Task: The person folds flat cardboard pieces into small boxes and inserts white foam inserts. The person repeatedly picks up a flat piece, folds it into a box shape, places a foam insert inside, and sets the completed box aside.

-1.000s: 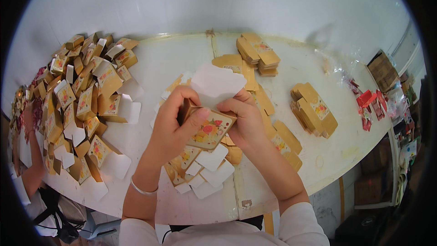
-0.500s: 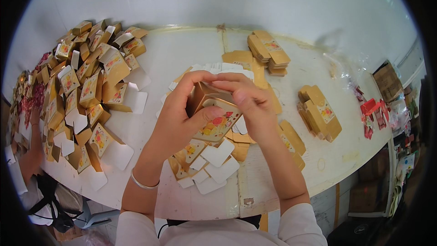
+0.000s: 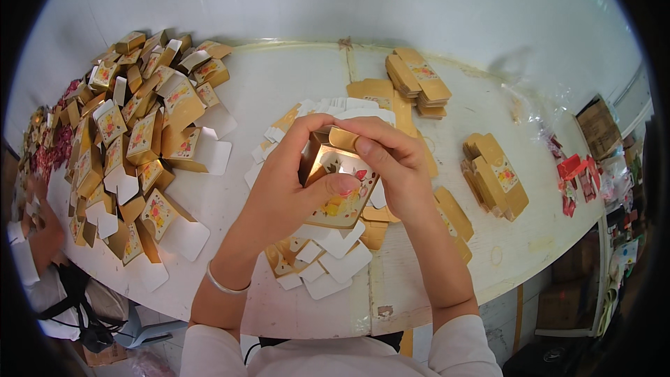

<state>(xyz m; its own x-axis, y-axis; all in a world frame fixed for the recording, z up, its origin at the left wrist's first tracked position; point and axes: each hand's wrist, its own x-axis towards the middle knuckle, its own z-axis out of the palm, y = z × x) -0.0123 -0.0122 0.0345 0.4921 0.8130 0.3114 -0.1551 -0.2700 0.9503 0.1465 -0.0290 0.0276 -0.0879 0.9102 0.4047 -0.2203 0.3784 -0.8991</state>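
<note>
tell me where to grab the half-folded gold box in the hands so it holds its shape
Probably by its two long side walls, coming from both sides as the left hand and right hand do now. The gold box is tilted, its open end up, so the flat printed panels give thumbs purchase; the loose end flap would bend.

the flat gold cartons [image 3: 328,265] at the table's [image 3: 279,84] near edge are largely hidden by both hands and the held box [image 3: 342,195]

glossy gold card box [image 3: 340,188], matt white table [image 3: 279,91]
</note>
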